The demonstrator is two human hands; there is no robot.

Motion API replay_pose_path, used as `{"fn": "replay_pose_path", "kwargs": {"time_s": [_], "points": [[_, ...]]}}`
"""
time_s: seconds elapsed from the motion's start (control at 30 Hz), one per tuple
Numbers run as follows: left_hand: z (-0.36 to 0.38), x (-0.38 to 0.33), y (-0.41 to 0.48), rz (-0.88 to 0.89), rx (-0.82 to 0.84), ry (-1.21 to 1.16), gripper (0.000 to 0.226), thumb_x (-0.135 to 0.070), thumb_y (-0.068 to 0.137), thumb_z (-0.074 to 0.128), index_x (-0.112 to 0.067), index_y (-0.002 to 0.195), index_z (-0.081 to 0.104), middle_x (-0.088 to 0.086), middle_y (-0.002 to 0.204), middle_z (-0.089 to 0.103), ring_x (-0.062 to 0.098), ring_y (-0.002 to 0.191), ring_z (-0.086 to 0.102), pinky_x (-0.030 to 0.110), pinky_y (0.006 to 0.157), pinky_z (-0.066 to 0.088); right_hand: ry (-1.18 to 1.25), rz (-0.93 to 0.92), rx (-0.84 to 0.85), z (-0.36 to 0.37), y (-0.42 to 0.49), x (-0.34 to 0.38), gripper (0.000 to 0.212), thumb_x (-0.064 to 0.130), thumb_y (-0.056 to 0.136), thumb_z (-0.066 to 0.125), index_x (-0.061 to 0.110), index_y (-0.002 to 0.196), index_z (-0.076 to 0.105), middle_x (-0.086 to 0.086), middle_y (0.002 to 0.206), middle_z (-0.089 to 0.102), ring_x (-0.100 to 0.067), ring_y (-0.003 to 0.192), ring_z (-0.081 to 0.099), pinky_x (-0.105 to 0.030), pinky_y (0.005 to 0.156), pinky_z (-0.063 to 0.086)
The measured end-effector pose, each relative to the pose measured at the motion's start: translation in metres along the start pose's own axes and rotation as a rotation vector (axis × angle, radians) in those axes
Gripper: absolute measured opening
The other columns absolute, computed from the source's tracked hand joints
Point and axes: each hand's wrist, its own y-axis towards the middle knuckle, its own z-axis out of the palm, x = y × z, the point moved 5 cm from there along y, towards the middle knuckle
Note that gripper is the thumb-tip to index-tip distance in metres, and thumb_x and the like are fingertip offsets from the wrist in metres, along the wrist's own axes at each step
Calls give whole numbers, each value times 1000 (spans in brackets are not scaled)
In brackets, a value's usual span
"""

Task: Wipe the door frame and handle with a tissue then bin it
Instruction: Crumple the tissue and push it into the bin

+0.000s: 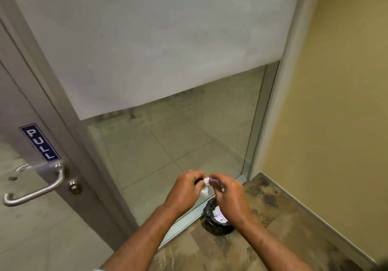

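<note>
Both hands meet in front of me over a small bin. My left hand (184, 189) and my right hand (227, 193) pinch a white tissue (206, 185) between their fingertips; part of it hangs down between them. Directly below stands a small bin (211, 214) lined with a black bag, with crumpled white paper inside, partly hidden by my right hand. At the left, the grey door frame (69, 128) runs diagonally, and the metal lever handle (35, 191) sticks out below a blue PULL sign (39, 142).
A glass panel (178, 140) with a frosted upper part fills the middle, its metal bottom rail beside the bin. A yellow wall (336, 113) closes the right side. A round lock (75, 187) sits by the handle. Mottled brown floor lies under me.
</note>
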Motion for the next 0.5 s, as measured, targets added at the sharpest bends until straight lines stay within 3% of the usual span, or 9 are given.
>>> {"fn": "replay_pose_path", "kwargs": {"time_s": [0.07, 0.17, 0.23, 0.37, 0.5], "points": [[26, -6, 11, 41, 15, 54, 17, -7, 97, 64, -19, 100, 76, -3, 87, 67, 11, 83, 59, 20, 76, 46, -33, 13, -16, -9, 6, -25, 24, 11, 90, 68, 30, 105, 69, 16, 91, 71, -2, 86, 65, -23, 76, 55], [59, -6, 23, 88, 58, 129, 34, 2, 91, 60, -20, 112, 76, -2, 89, 66, 14, 90, 60, 29, 83, 50, -86, 32, -51, -18, 10, -55, 27, 7, 88, 66, 30, 102, 69, 18, 89, 69, 2, 82, 58, -3, 73, 40], [79, -3, 29, 119, 106, 192, 48, 5, 85, 57, -22, 121, 73, 0, 96, 68, 17, 95, 61, 32, 86, 52, -105, 51, -55, -20, 11, -71, 33, 2, 83, 63, 30, 101, 68, 16, 91, 70, 1, 83, 57, 0, 73, 37], [108, 14, 40, 164, 127, 241, 58, -4, 80, 46, -22, 130, 69, 0, 117, 73, 18, 110, 65, 32, 95, 53, -108, 41, -33, -12, 14, -99, 38, -4, 73, 58, 27, 94, 63, 12, 86, 67, -3, 81, 59, -15, 72, 48], [134, 39, 53, 230, 133, 271, 46, -4, 89, 65, -16, 134, 68, 3, 129, 72, 19, 120, 65, 31, 103, 51, -89, 71, -12, 4, 21, -127, 27, 1, 76, 59, 24, 90, 64, 10, 83, 66, -7, 79, 62, -31, 71, 51]]}}
